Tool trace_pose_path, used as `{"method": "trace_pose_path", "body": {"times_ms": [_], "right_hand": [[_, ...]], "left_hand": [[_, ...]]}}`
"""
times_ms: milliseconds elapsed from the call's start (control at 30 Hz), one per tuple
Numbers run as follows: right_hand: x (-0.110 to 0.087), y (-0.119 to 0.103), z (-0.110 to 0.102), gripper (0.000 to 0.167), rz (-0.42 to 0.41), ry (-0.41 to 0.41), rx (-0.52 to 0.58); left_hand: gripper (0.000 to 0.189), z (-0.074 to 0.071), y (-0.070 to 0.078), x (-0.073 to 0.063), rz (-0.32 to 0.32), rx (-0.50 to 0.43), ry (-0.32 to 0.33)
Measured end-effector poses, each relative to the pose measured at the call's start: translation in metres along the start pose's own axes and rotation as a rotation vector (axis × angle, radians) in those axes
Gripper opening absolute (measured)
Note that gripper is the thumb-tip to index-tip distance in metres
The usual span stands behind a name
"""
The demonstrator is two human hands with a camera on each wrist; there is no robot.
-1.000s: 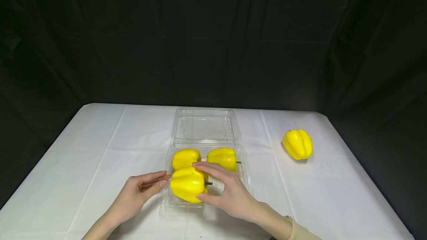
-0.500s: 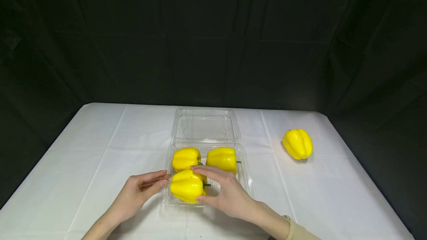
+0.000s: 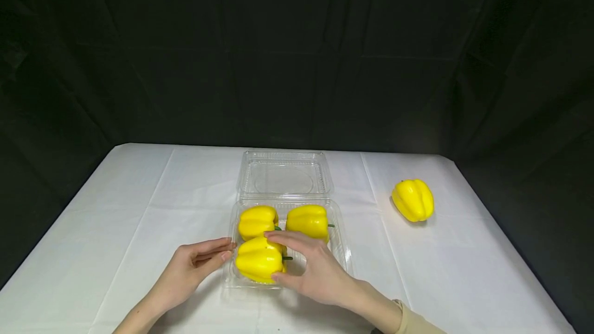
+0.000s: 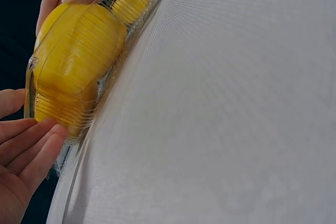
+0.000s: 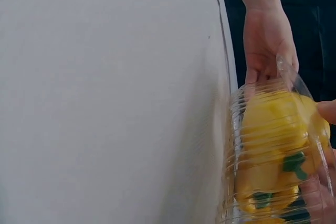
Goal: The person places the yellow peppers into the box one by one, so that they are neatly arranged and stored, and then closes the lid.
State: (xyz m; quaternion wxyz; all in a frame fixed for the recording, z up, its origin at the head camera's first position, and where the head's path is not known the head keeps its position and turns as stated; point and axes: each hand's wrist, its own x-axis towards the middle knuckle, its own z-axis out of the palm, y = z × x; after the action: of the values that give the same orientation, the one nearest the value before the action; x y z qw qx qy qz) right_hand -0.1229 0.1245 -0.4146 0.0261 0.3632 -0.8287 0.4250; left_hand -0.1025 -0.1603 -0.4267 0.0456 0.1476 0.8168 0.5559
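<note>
In the head view, my right hand (image 3: 320, 269) grips a yellow bell pepper (image 3: 258, 260) from its stem side, thumb at the near face and fingers over the far side. This pepper sits in the front left of a clear plastic clamshell container (image 3: 343, 251). Behind it lie two more yellow peppers, one at the left (image 3: 256, 220) and one at the right (image 3: 307, 220). My left hand (image 3: 192, 267) holds the container's left edge; in the left wrist view its straight fingers (image 4: 34, 145) lie against the ribbed wall, with the thumb by the rim.
The container's lid (image 3: 284, 174) lies folded back, away from me. Another yellow pepper (image 3: 413, 200) rests on the white tablecloth (image 3: 116, 220) at the right. A black cloth (image 3: 287, 55) hangs behind the table.
The gripped pepper has sunk slightly into the container's front left, and my right hand moved with it. The rear left pepper's stem shows more. My left hand has kept its place.
</note>
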Motion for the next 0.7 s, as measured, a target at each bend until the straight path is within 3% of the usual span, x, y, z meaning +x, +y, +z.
{"method": "trace_pose_path", "body": {"times_ms": [500,700], "right_hand": [[-0.0001,-0.0036,-0.0029,0.06,0.043,-0.033,0.03],[-0.0014,-0.0035,-0.0037,0.062,0.056,-0.031,0.012]], "left_hand": [[0.043,0.0012,-0.0028,0.0011,-0.007,0.009,0.017],[0.044,0.0023,-0.0029,0.0014,-0.056,0.001,0.027]]}}
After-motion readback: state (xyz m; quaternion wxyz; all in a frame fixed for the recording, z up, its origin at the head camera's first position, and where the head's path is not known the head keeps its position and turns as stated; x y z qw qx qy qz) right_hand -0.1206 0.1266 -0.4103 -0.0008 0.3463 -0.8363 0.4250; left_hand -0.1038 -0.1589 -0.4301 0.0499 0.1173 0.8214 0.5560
